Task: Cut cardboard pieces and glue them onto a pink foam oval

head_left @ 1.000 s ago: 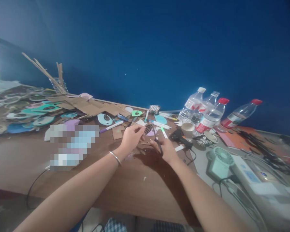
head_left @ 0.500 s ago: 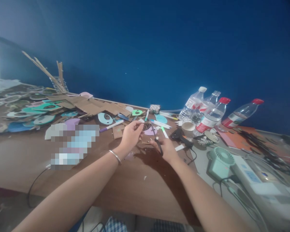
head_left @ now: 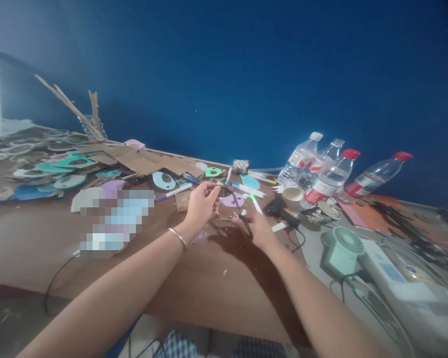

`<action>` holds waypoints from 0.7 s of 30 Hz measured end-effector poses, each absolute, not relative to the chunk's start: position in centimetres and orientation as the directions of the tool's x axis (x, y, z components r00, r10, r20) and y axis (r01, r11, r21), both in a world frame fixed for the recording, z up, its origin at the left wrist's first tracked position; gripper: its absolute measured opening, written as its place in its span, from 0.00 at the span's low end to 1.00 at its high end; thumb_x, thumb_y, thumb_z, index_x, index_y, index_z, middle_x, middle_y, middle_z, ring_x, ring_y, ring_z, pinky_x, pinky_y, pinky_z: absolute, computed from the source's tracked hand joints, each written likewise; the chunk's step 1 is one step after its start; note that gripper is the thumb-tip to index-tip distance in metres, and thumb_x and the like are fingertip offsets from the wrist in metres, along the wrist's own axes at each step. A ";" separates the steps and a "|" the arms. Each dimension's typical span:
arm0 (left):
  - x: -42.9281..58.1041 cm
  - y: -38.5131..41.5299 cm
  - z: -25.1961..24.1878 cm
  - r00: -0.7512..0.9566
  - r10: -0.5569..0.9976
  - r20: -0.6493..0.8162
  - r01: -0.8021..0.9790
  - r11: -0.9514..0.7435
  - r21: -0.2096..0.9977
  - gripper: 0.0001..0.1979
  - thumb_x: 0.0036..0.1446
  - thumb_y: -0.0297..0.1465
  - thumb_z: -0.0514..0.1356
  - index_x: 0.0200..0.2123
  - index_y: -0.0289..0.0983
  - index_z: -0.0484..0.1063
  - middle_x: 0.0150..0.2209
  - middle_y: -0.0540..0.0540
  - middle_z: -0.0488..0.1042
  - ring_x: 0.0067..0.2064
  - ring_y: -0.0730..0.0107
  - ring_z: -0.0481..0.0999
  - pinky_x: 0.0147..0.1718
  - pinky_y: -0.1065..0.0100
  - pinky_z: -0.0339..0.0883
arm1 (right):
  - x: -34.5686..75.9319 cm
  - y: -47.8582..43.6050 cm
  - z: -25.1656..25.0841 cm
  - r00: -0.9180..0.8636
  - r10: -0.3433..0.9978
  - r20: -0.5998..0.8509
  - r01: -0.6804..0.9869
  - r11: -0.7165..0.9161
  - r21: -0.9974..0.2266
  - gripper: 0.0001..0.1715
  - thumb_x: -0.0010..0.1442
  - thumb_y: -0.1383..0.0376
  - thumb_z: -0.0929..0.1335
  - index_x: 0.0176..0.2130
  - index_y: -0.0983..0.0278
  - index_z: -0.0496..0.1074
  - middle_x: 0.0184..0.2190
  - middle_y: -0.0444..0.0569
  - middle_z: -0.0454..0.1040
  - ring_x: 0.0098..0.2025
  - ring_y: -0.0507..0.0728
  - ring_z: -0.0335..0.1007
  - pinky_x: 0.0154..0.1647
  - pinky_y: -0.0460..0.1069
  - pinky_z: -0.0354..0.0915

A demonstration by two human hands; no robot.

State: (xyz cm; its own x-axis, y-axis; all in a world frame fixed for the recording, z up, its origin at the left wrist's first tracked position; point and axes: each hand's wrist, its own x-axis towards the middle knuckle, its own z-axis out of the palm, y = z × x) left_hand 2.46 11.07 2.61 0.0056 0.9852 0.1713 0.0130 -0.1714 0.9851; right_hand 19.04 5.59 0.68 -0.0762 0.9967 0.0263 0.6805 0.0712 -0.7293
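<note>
My left hand [head_left: 200, 205], with a metal bangle on the wrist, pinches a small dark patterned paper cutout [head_left: 224, 192] above the brown table [head_left: 30, 238]. My right hand [head_left: 257, 227] is closed round the black handles of a pair of scissors [head_left: 241, 215], whose blades point up towards the cutout. Paper scraps lie on the table under both hands.
Cardboard pieces and coloured cutouts [head_left: 59, 169] are piled at the left. Marker pens [head_left: 246, 191] lie behind my hands. Several water bottles [head_left: 321, 171] stand at the right, with a paper cup [head_left: 292, 197], a glue gun [head_left: 280, 209], a mint desk fan [head_left: 339, 248] and cables.
My left hand has turned the cutout and shifted it slightly left and away. The scissors stay at the cutout. The view has drifted a little.
</note>
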 end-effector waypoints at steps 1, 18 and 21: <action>2.5 11.1 2.5 0.002 0.985 0.175 -0.001 -0.175 0.985 0.09 0.50 0.36 0.56 0.31 0.36 0.68 0.20 0.52 0.66 0.20 0.79 0.64 0.17 0.78 0.57 | 19.1 5.6 0.6 -0.079 0.997 0.022 0.683 0.070 -0.727 0.27 0.49 0.47 0.64 0.16 0.66 0.60 0.15 0.39 0.52 0.21 0.49 0.46 0.22 0.45 0.49; 2.3 11.6 2.3 -0.051 0.980 0.191 -0.028 -0.193 0.981 0.11 0.51 0.39 0.56 0.31 0.37 0.68 0.22 0.52 0.65 0.20 0.80 0.61 0.17 0.77 0.54 | 19.0 5.5 0.6 -0.086 0.995 -0.048 0.684 0.024 -0.729 0.25 0.46 0.48 0.67 0.19 0.68 0.71 0.13 0.40 0.55 0.19 0.49 0.49 0.21 0.45 0.50; 2.3 11.6 2.3 -0.056 0.981 0.188 -0.039 -0.190 0.981 0.11 0.50 0.39 0.57 0.30 0.37 0.67 0.21 0.53 0.65 0.20 0.80 0.61 0.18 0.77 0.53 | 19.0 5.5 0.6 -0.094 0.994 -0.049 0.646 0.024 -0.763 0.25 0.46 0.48 0.68 0.21 0.69 0.73 0.13 0.41 0.57 0.19 0.50 0.52 0.22 0.45 0.52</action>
State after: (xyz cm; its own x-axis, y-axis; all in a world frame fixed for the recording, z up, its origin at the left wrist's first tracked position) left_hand 2.28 11.56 2.29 -0.0557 0.9806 0.1878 -0.0391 -0.1901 0.9810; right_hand 19.04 5.52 0.57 -0.0944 0.9943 -0.0485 0.6455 0.0241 -0.7634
